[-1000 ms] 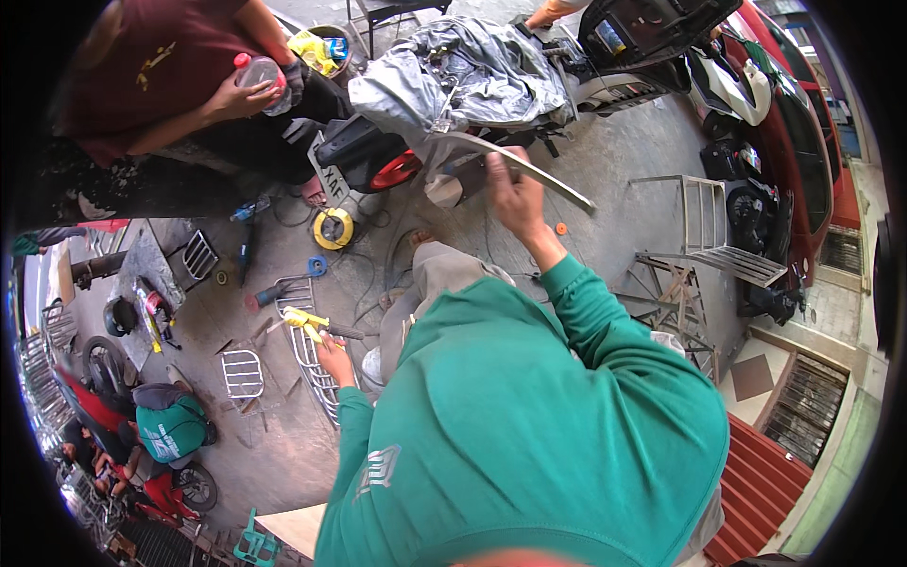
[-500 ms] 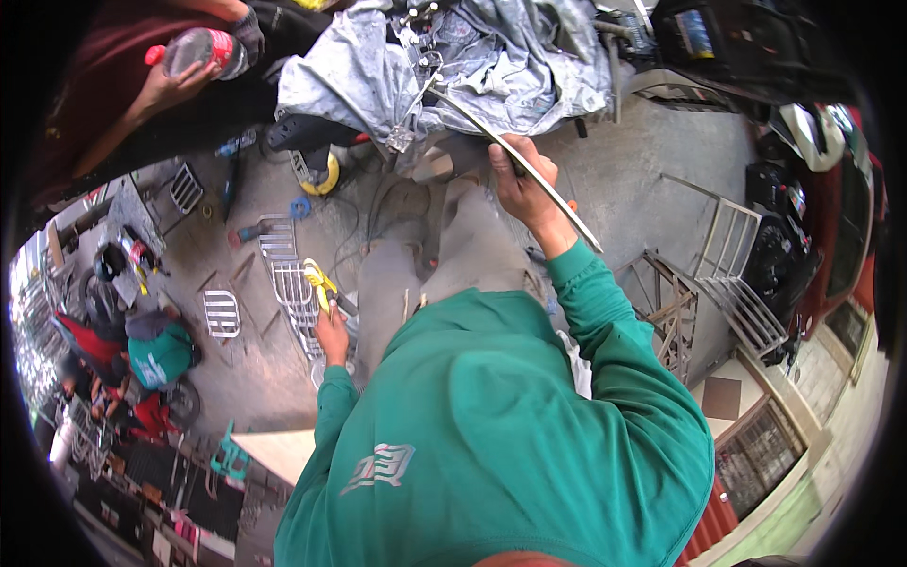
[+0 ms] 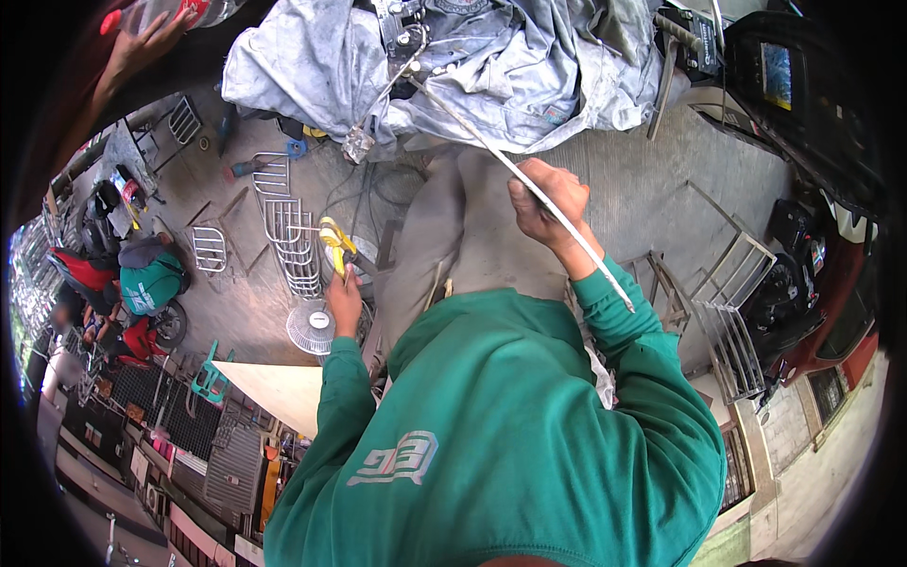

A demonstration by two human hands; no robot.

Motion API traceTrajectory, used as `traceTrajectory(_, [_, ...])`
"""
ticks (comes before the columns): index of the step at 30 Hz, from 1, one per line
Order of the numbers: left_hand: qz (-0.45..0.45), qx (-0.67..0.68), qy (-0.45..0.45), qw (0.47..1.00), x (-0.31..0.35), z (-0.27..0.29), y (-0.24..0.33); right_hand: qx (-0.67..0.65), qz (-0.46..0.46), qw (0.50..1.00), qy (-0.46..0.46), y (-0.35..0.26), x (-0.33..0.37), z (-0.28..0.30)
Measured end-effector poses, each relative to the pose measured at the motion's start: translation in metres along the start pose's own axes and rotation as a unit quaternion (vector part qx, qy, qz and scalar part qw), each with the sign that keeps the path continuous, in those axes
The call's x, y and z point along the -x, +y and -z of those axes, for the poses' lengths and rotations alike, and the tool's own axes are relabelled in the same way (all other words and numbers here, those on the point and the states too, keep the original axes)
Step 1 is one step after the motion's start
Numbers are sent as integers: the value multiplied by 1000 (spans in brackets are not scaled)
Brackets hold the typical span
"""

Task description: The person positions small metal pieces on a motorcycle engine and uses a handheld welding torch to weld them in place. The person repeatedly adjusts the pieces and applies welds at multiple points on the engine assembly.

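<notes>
My right hand (image 3: 553, 203) is closed around a long, thin, pale metal bar (image 3: 463, 121). The bar slants from the grey cover's edge down past my right forearm. Its far end lies near metal fittings (image 3: 406, 38) that poke out of the crumpled grey cover (image 3: 312, 66); whether it touches them I cannot tell. Low at my left side, my left hand (image 3: 344, 298) grips a yellow-and-black hand tool (image 3: 335, 243) whose exact kind is unclear. Beneath that tool stands a round fan (image 3: 311, 326).
Metal racks (image 3: 283, 222) lie on the floor at left, with another frame (image 3: 727, 331) at right. Cables (image 3: 364, 184) run across the floor ahead. A person's hand (image 3: 142, 42) holds a clear bottle (image 3: 194, 11) at far left. A black-framed object (image 3: 803, 94) stands at far right.
My view has shifted, and the covered object now appears larger and nearer. The bar stays in my right hand, the yellow tool in my left. The co-worker's bottle has moved toward the upper edge.
</notes>
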State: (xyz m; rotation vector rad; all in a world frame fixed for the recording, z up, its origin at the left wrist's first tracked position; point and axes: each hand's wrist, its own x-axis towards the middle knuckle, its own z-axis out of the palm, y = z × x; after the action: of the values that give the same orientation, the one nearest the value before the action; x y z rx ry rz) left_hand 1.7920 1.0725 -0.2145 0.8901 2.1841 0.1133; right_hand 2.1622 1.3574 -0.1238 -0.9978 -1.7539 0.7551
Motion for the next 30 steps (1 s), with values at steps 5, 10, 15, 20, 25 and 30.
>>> traceTrajectory(5, [-29, -4, -14, 999, -3, -27, -4, 23, 4, 1000, 18, 6, 10, -8])
traceTrajectory(10, [-24, 0, -28, 999, -5, -43, -20, 8, -28, 999, 30, 9, 19, -9])
traceTrajectory(15, [-9, 1, -40, 999, -12, -48, -32, -51, -25, 996, 68, 14, 24, -20])
traceTrajectory(20, [0, 26, -29, 999, -22, -51, -31, -19, -65, 992, 105, 3, 35, -26])
traceTrajectory(25, [16, 17, -36, 999, -26, -50, -25, -23, -109, 990, 82, -10, 40, -15])
traceTrajectory(30, [7, 13, -46, 999, -31, -50, -24, -4, -174, 971, 162, -20, 33, -33])
